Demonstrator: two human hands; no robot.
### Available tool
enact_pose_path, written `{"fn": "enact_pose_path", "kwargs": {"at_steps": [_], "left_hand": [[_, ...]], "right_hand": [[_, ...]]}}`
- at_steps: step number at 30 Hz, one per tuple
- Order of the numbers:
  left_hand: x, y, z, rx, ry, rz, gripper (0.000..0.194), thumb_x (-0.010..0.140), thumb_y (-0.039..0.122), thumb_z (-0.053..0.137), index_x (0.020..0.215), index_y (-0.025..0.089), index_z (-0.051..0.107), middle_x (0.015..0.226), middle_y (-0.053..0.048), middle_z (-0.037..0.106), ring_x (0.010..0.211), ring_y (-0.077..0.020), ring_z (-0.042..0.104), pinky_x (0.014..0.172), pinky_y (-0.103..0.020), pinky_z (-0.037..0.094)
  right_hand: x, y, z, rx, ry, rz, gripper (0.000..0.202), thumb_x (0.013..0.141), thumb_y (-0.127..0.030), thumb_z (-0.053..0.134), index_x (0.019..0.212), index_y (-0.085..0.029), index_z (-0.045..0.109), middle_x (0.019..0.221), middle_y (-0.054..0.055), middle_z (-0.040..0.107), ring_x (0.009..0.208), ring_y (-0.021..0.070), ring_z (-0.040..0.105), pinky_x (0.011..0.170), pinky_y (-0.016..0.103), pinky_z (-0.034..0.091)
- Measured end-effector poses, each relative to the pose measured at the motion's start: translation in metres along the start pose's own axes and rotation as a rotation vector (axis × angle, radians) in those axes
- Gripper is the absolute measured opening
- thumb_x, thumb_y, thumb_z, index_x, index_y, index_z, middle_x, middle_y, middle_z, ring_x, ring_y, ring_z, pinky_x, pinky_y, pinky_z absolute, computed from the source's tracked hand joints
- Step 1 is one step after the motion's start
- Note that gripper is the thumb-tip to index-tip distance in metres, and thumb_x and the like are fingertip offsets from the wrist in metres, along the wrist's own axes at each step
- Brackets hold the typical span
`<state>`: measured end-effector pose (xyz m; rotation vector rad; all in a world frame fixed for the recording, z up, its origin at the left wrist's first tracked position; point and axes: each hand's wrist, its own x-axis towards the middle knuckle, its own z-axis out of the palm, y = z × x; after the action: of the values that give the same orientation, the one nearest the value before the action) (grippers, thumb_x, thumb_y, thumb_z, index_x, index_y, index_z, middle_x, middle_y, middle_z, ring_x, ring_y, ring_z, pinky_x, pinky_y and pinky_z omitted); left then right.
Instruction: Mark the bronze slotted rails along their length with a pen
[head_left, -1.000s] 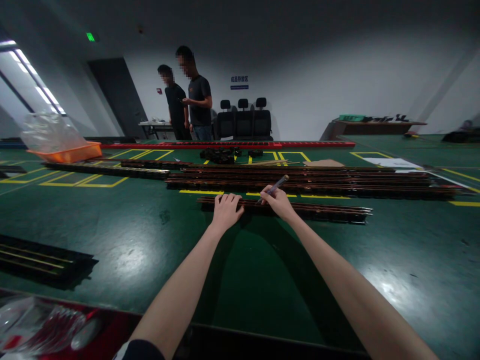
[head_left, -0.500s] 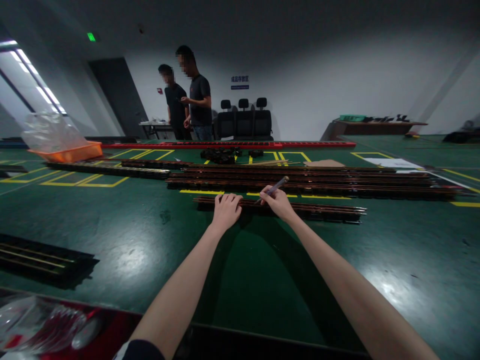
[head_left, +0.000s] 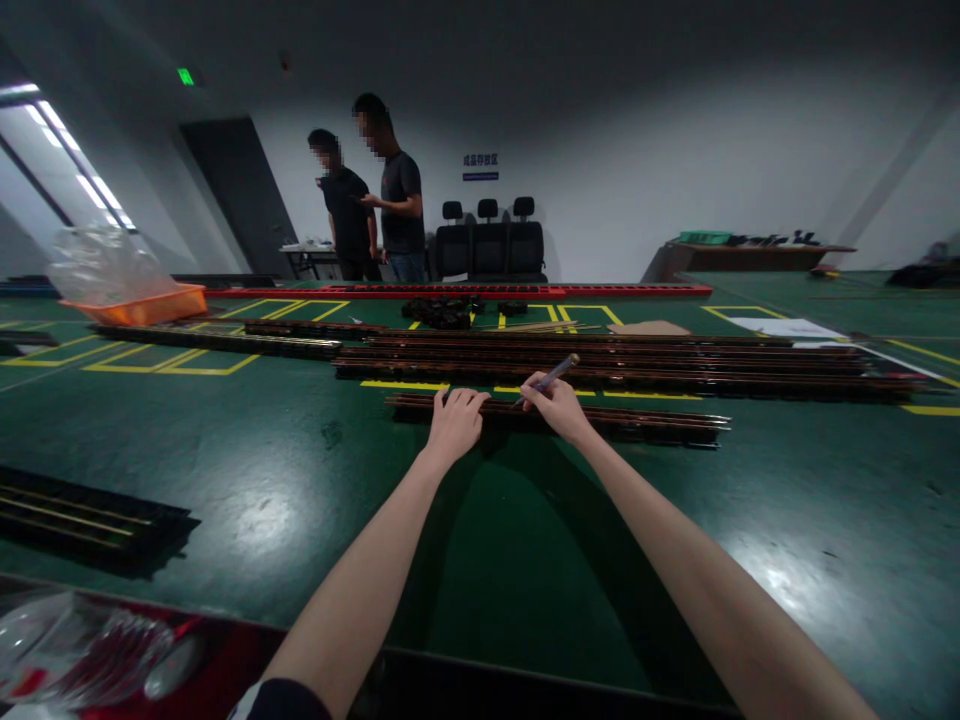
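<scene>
A dark strip with thin copper-coloured bars lies crosswise in front of me on the green table. My left hand rests on it left of the middle, fingers apart and reaching over its top; the fingertips are partly hidden. Just to the right, my right hand pinches a slim pen with a greyish barrel. The pen slants, its back end up to the right and its tip down at the strip. Whether the tip touches the bars I cannot tell.
Behind the strip lies a row of longer barred strips. Another strip sits at the near left. An orange tray with clear plastic bags stands far left, and dark parts lie farther back. Two people stand beyond the table.
My left hand's fingers have shifted slightly on the strip. My right hand keeps the pen in nearly the same spot. One person in the background has changed posture.
</scene>
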<state>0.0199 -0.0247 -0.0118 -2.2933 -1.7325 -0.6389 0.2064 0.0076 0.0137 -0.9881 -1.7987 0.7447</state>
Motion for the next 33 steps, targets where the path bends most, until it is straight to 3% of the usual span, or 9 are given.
{"fn": "enact_pose_path", "kwargs": {"at_steps": [9, 33], "left_hand": [[0.002, 0.001, -0.003, -0.03, -0.045, -0.037, 0.05, 0.081, 0.004, 0.033, 0.12, 0.021, 0.058, 0.123, -0.008, 0.063, 0.12, -0.0225, 0.051, 0.109, -0.05, 0.026], [0.003, -0.004, 0.001, -0.046, -0.046, -0.025, 0.049, 0.082, 0.005, 0.034, 0.121, 0.021, 0.058, 0.121, -0.007, 0.064, 0.117, -0.0231, 0.052, 0.105, -0.049, 0.031]], "right_hand": [[0.0, 0.002, -0.001, 0.008, -0.011, 0.003, 0.018, 0.079, -0.034, 0.052, 0.069, -0.02, 0.055, 0.059, 0.001, 0.062, 0.06, 0.0173, 0.061, 0.068, 0.033, 0.048], [0.004, 0.013, 0.0, 0.122, 0.052, 0.04, 0.014, 0.074, -0.032, 0.054, 0.067, -0.02, 0.052, 0.052, -0.002, 0.055, 0.055, 0.0161, 0.058, 0.063, 0.03, 0.047]]}}
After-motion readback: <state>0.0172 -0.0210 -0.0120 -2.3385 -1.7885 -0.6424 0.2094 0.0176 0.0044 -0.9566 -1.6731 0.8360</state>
